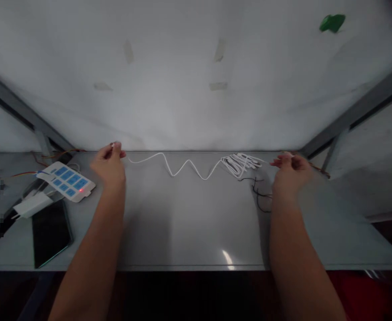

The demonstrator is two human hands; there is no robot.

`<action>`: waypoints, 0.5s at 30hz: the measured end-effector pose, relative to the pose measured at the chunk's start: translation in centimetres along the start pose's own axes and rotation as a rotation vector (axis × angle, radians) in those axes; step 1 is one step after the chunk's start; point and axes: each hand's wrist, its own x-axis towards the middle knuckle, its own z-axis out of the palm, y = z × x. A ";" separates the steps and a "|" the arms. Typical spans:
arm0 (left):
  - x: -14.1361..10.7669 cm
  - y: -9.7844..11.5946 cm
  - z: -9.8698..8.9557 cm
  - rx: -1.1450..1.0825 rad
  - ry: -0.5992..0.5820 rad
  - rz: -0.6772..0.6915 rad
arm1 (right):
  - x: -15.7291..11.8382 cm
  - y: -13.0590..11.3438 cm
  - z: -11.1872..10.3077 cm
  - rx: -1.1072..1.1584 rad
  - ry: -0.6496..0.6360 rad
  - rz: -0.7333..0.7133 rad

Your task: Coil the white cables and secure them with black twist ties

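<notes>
A thin white cable point(188, 161) lies in zigzag kinks across the grey tabletop between my two hands. My left hand point(111, 162) is closed at the cable's left end, with a small white piece showing between the fingertips. On the other side my right hand point(291, 168) pinches the cable's right end, its fingers pressed together. Just left of that hand rests a looped bundle of white cable point(239, 165); whether it is all one length with the kinked part I cannot tell. Several black wire ties point(258, 194) lie loose below the bundle.
To the left sit a white power strip point(69, 182) with blue sockets and a red light, a white charger plug point(32, 204) and a black smartphone point(51, 234). Behind the table rises a pale wall point(182, 102) with tape marks. Metal struts point(356, 109) flank both sides.
</notes>
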 end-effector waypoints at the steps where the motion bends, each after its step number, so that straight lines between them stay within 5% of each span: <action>1: 0.5 -0.1 -0.3 0.017 0.012 -0.009 | 0.8 0.2 -0.5 0.005 0.046 0.021; 5: 0.4 -0.7 -2.4 0.109 0.107 -0.099 | 1.2 -0.4 -0.5 -0.008 0.081 0.039; 8: -1.8 -0.1 -2.3 0.133 0.058 0.005 | -2.5 -1.8 1.5 -0.049 -0.134 -0.001; 10: -4.2 0.9 -1.3 0.151 -0.088 0.117 | -6.1 -2.7 3.1 -0.113 -0.354 -0.010; 15: -11.2 2.2 1.8 0.100 -0.675 0.365 | -13.6 -3.5 5.7 -0.202 -0.848 -0.214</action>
